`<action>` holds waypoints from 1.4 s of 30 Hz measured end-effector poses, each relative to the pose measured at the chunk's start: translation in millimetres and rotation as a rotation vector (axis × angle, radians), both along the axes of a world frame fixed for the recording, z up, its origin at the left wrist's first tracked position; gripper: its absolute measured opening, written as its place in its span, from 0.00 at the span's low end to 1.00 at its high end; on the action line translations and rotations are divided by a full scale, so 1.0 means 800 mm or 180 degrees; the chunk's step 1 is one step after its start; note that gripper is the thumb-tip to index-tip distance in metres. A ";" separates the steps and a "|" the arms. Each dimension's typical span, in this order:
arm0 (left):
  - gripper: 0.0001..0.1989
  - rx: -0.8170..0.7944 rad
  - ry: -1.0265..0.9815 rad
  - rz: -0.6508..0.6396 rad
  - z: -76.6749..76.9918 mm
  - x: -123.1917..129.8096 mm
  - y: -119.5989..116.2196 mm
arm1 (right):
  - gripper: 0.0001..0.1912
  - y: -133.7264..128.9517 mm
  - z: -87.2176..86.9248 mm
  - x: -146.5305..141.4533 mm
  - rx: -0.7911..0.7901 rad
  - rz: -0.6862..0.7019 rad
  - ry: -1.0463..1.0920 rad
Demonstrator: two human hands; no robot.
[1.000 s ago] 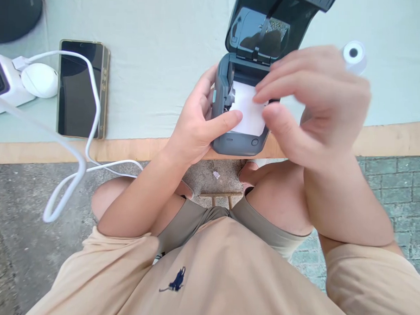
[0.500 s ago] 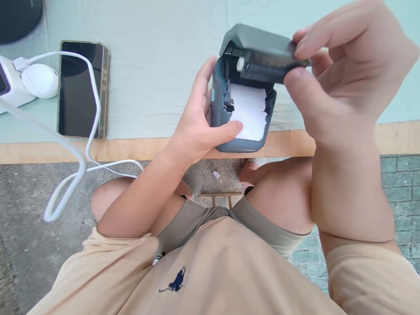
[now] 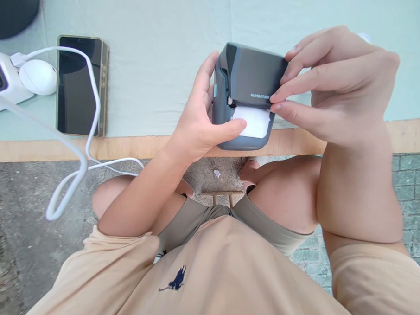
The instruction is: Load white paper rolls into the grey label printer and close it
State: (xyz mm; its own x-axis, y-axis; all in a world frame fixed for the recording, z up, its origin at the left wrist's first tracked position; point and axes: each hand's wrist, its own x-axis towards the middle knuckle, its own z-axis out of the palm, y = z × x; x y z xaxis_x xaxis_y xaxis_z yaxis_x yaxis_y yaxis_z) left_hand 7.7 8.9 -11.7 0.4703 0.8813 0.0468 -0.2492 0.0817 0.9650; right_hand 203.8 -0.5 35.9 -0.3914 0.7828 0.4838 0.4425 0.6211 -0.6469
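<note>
A dark grey label printer [image 3: 253, 73] marked NIIMBOT is held up near the table's front edge. Its lid is swung most of the way down, with a gap left at the front. White label paper [image 3: 255, 123] shows below the lid. My left hand [image 3: 205, 115] wraps the printer's left side, its thumb lying on the paper. The thumb and fingers of my right hand [image 3: 324, 83] pinch the lid's right front corner. The inside of the printer is mostly hidden by the lid.
A smartphone [image 3: 79, 87] lies at the left on the pale cloth [image 3: 155, 39]. Beside it are a white charger [image 3: 37, 77] and a looping white cable [image 3: 95, 83]. A black round object [image 3: 14, 9] stands at the top left. The wooden table edge [image 3: 134, 147] runs across in front.
My right hand has brought the printer lid down from raised to nearly closed, covering the roll compartment. My left hand keeps its hold on the printer.
</note>
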 end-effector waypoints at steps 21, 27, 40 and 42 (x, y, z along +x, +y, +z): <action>0.20 -0.0134 -0.0402 0.0036 0.011 0.002 -0.001 | 0.30 -0.002 0.004 -0.016 -0.1402 0.0293 0.0039; 0.24 -0.0030 -0.0586 -0.0030 0.002 0.002 0.004 | 0.30 -0.004 0.002 -0.018 -0.1195 0.0384 0.0045; 0.16 -0.0706 -0.0919 0.0047 0.035 0.005 -0.011 | 0.27 -0.009 0.007 -0.016 -0.1052 0.0056 -0.0450; 0.16 -0.0771 -0.0948 0.0111 0.036 0.006 -0.010 | 0.28 -0.008 0.006 -0.017 -0.0989 0.0037 -0.0500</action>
